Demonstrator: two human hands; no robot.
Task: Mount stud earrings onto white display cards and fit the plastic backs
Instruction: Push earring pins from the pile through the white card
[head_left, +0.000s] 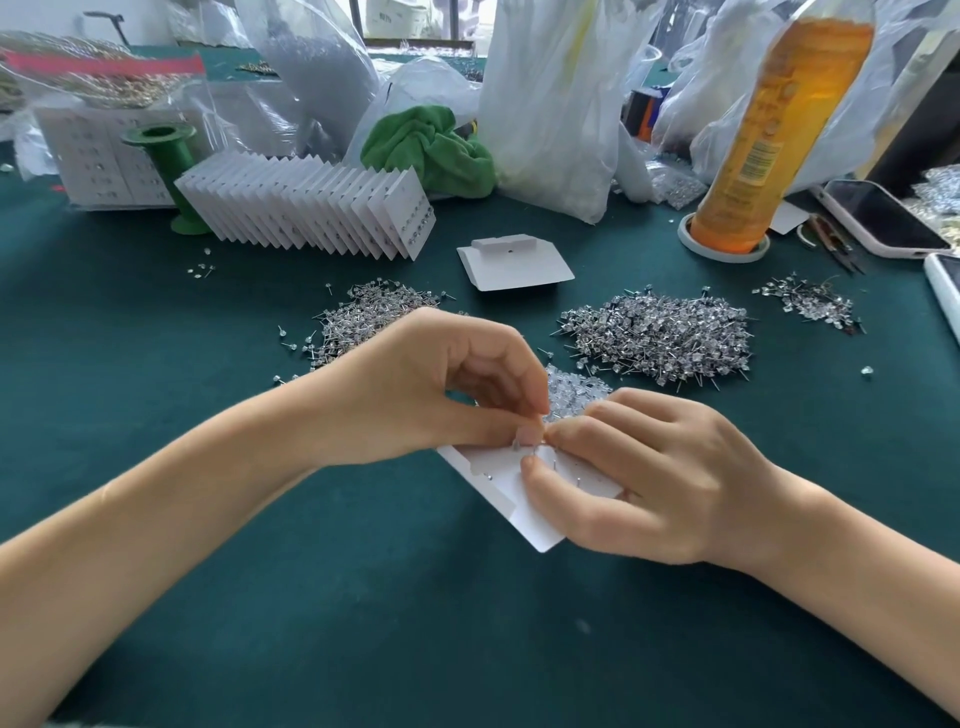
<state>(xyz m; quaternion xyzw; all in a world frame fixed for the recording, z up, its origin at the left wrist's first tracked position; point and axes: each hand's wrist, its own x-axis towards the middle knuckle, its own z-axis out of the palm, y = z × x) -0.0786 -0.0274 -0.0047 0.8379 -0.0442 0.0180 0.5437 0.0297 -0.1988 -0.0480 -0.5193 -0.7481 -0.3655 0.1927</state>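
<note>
silver stud piles (657, 338) behind; left hand (431, 384), right hand (649, 473) pinching card (498, 483).

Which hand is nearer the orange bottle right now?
Right. The right hand sits below and slightly left of the orange bottle, gripping the white card; the left hand is farther left.
</note>
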